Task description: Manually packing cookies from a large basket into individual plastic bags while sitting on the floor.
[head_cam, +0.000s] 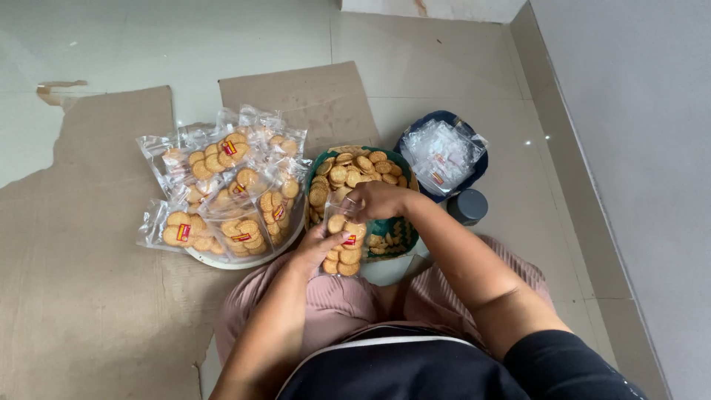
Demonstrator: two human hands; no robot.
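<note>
A clear plastic bag of round golden biscuits (345,250) hangs upright over my lap, partly filled. My left hand (317,246) grips its left side. At the bag's open top sits my right hand (376,200), fingers closed around the mouth of the bag or a biscuit; I cannot tell which. Just beyond the hands stands a green bowl (398,231) heaped with loose biscuits (351,170).
A round white tray (244,261) at left carries several sealed biscuit bags (235,189). A blue bowl (444,117) of empty clear bags (443,154) and a small grey cup (468,206) stand at right. Brown cardboard sheets (81,281) cover the tiled floor; a wall runs along the right.
</note>
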